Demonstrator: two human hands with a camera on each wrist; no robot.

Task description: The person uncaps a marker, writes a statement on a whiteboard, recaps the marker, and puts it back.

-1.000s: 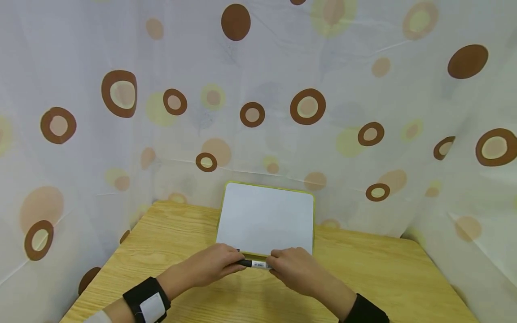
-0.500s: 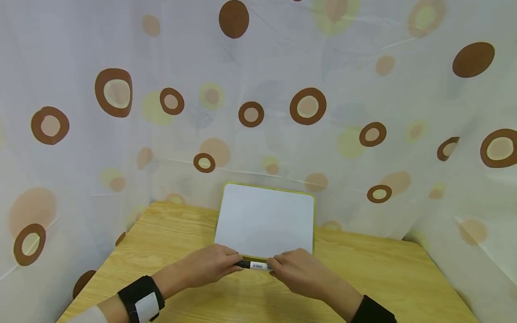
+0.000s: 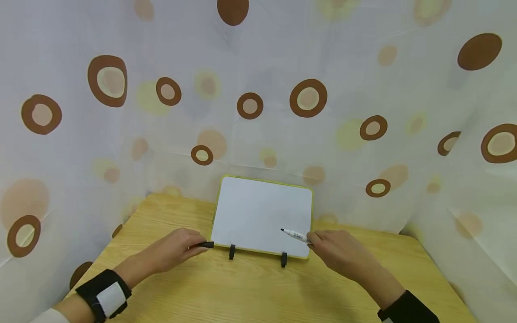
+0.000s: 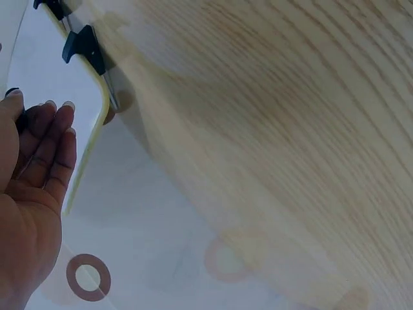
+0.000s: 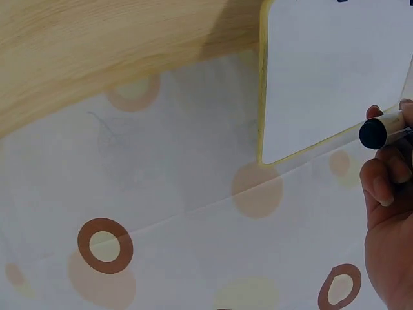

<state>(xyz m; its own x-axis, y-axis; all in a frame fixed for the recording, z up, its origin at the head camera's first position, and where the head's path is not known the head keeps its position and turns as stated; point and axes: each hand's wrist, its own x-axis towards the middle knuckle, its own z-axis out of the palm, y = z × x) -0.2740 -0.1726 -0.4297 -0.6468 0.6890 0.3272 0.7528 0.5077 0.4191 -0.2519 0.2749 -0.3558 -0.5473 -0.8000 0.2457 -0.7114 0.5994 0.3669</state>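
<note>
A white marker with a bare dark tip sticks out leftward from my right hand, which grips its rear part. In the right wrist view the marker's dark end shows between thumb and fingers. My left hand pinches the black marker cap, held apart from the marker near the board's lower left corner. Behind both hands a yellow-edged whiteboard leans tilted back, its surface blank. The left wrist view shows the left hand with the cap mostly hidden by the fingers.
Two black stand clips hold the board's lower edge on the wooden table. A white curtain with brown rings surrounds the table at the back and sides.
My hands have moved apart, the left to the left and the right to the right. The cap has come off the marker, baring its tip. Both stand clips now show.
</note>
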